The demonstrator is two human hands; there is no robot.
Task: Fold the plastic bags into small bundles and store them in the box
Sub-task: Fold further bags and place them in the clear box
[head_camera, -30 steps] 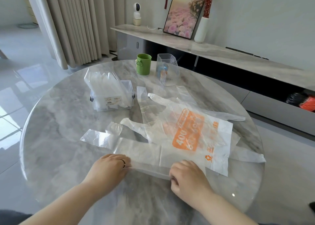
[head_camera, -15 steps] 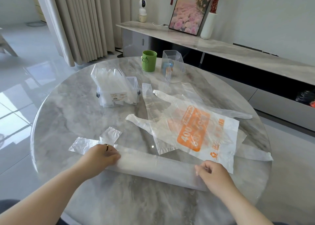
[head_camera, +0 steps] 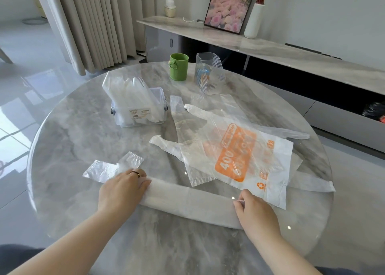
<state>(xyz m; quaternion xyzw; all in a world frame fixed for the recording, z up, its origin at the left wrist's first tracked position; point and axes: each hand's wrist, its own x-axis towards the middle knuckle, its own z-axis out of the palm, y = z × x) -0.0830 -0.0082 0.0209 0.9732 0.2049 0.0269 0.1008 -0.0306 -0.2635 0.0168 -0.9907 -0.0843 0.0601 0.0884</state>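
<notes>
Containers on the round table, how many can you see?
3: a clear box stuffed with bags at the left, a green cup at the far edge, and a ribbed clear holder beside it.

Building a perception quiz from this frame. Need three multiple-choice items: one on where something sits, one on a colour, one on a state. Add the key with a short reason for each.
1. Where does the green cup stand?
A. At the far side of the table, beside the clear ridged holder
B. At the near edge
C. On the floor

2. What colour is the print on the flat bag?
A. Blue
B. Orange
C. Black

3. What state is the near bag in, with the left hand and the right hand on its ends?
A. Crumpled into a ball
B. Folded into a long narrow strip
C. Spread out flat

Key:
1 A: the cup is at the back, next to the holder.
2 B: the large printed panel is orange.
3 B: it runs as one narrow band from hand to hand.
</notes>
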